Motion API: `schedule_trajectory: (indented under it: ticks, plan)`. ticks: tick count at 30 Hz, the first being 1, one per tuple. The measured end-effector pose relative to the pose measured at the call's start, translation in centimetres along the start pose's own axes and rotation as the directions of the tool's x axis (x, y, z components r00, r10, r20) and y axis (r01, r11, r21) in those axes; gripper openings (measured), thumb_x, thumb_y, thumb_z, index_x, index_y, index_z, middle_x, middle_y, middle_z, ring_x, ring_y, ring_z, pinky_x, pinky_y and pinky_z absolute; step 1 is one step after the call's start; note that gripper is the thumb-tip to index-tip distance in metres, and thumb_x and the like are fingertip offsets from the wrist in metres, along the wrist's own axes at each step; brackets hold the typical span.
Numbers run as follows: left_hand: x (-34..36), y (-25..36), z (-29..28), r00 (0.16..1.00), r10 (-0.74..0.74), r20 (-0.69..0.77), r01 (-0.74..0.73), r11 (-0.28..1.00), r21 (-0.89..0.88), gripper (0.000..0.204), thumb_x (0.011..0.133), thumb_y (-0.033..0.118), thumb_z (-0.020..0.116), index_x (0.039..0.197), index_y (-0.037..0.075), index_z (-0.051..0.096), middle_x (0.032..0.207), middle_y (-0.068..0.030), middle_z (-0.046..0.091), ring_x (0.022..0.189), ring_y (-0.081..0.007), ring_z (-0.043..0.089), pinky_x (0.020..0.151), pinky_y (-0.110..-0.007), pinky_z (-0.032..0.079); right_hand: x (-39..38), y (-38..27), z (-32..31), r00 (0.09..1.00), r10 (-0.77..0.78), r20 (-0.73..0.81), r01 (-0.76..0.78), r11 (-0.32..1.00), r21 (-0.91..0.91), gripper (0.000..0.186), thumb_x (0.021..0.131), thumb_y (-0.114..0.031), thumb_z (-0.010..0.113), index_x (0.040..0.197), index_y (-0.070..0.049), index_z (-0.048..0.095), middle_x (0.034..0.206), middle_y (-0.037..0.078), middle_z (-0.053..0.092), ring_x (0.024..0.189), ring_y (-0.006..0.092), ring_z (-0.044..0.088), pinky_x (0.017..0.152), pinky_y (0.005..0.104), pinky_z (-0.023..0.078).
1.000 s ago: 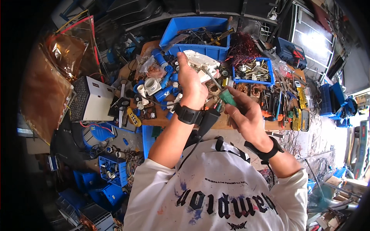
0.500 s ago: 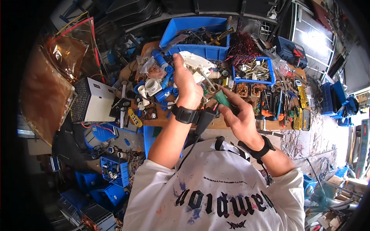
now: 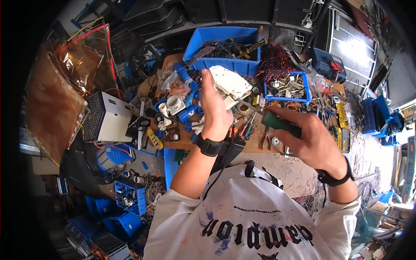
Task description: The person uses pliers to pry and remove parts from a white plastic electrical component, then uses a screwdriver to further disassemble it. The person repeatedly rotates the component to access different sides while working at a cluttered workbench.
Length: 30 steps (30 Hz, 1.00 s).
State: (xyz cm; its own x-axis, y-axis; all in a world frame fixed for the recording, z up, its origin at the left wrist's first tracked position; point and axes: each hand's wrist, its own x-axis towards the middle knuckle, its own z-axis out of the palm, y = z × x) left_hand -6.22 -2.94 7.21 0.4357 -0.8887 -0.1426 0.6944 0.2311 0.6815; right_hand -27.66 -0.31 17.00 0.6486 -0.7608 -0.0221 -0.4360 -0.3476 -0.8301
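A white plastic housing (image 3: 229,81) with small holes in its face is held tilted over the workbench in my left hand (image 3: 213,106). The palm and thumb lie along its left side; the other fingers are hidden beneath it. My right hand (image 3: 310,138) is closed on the green handle of a screwdriver (image 3: 271,120). Its metal shaft points up and left, and the tip meets the lower right edge of the housing.
Behind the housing stands a blue bin (image 3: 234,65) of tools. A smaller blue tray (image 3: 288,93) holds metal pieces, with a tangle of dark red wire (image 3: 277,63) beside it. Blue and white pipe fittings (image 3: 175,104) crowd the left; hand tools (image 3: 329,115) lie at the right.
My right hand has moved right and slightly down with the screwdriver, so more of its handle and shaft shows. The white housing has turned, its flat face now more toward me.
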Motion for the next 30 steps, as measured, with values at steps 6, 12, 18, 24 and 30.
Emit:
schedule_trajectory:
  ticks: [6,12,18,24,30]
  plan:
    - [-1.0,0.1,0.6,1.000,0.008,0.009,-0.008,1.000,0.004,0.051,0.101,0.052,0.036,0.109,0.007,0.058,0.101,-0.0156,0.069,0.088,-0.0315,0.070,0.074,-0.053,0.060,-0.3,-2.5,-0.4,1.000,-0.005,0.028,0.007,0.996,-0.084,0.045,0.086,-0.009,0.063,0.129,0.004,0.056,0.097,0.021,0.069,0.082,0.0275,0.068,0.077,0.0349,0.050]
    - [-1.7,0.5,0.4,1.000,0.029,0.007,-0.029,1.000,-0.006,0.050,0.102,0.051,0.035,0.107,0.008,0.060,0.099,-0.0137,0.069,0.087,-0.0281,0.070,0.074,-0.049,0.061,-1.2,-2.7,0.5,0.998,-0.066,-0.012,0.065,0.996,-0.068,0.041,0.087,-0.008,0.062,0.124,0.008,0.055,0.092,0.025,0.068,0.076,0.0335,0.068,0.071,0.0378,0.051]
    - [-2.0,1.2,0.6,1.000,0.026,0.011,-0.026,1.000,-0.003,0.050,0.102,0.049,0.033,0.108,0.007,0.059,0.099,-0.0132,0.069,0.087,-0.0279,0.070,0.074,-0.047,0.061,-1.7,-3.4,0.2,0.953,0.266,0.147,-0.303,0.866,0.398,0.044,0.092,-0.010,0.062,0.132,0.005,0.052,0.083,0.008,0.065,0.056,0.0092,0.054,0.052,0.0254,0.044]
    - [-2.3,1.6,0.9,1.000,0.012,-0.003,-0.012,0.999,-0.045,0.049,0.103,0.049,0.032,0.112,0.007,0.056,0.106,-0.0156,0.067,0.093,-0.0314,0.068,0.076,-0.054,0.059,-2.0,-3.5,0.6,0.939,0.305,0.161,-0.344,0.853,0.393,0.048,0.094,-0.011,0.059,0.138,0.003,0.047,0.081,0.003,0.063,0.051,0.0052,0.049,0.044,0.0217,0.039]
    - [-3.0,1.6,1.2,1.000,-0.028,-0.004,0.028,0.998,-0.054,0.051,0.103,0.049,0.031,0.112,0.006,0.057,0.106,-0.0154,0.067,0.092,-0.0323,0.068,0.078,-0.056,0.059,-1.8,-4.6,-1.6,0.914,0.331,0.235,-0.397,0.850,0.346,0.046,0.093,-0.012,0.059,0.135,0.005,0.048,0.080,0.004,0.062,0.049,0.0068,0.050,0.041,0.0225,0.039]
